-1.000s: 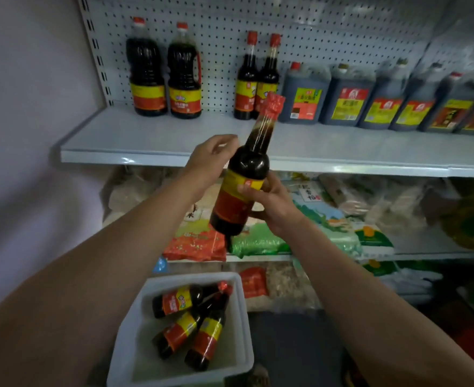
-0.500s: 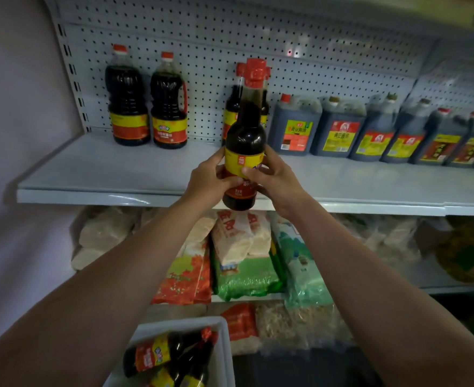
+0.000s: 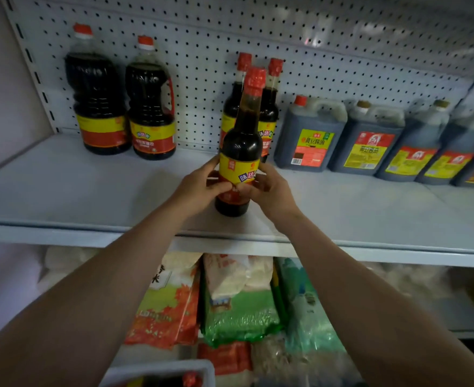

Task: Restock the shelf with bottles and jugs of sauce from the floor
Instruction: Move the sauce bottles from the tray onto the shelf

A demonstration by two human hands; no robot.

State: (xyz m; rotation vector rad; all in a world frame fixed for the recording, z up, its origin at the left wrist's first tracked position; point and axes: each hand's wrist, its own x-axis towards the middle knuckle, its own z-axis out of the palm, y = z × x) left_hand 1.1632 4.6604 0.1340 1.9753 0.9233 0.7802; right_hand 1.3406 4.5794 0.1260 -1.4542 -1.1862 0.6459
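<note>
Both your hands are wrapped around the lower body of a sauce bottle [image 3: 240, 152]: your left hand [image 3: 199, 188] curls in from the left with its fingers over the label, and your right hand [image 3: 269, 191] mirrors it from the right, thumbs meeting at the front. You hold the bottle upright with its base at the white shelf [image 3: 90, 191], toward the front edge; whether it fully rests there you cannot tell. Its red cap stands in front of two matching slim bottles [image 3: 269, 113] that sit at the back against the pegboard [image 3: 342, 51].

Left of your bottle, well apart, two large round bottles [image 3: 124, 107] with red caps stand side by side at the rear of the shelf. To the right, a row of square dark jugs [image 3: 370, 138] with yellow and red labels runs along the back toward the far edge, each just beside the next.

Below the shelf, bags of rice [image 3: 238, 303] in orange, green and pale blue packaging are stacked on a lower level. At the bottom edge you see the rim of a white bin [image 3: 202, 367] with a red bottle cap [image 3: 191, 379] showing inside.
</note>
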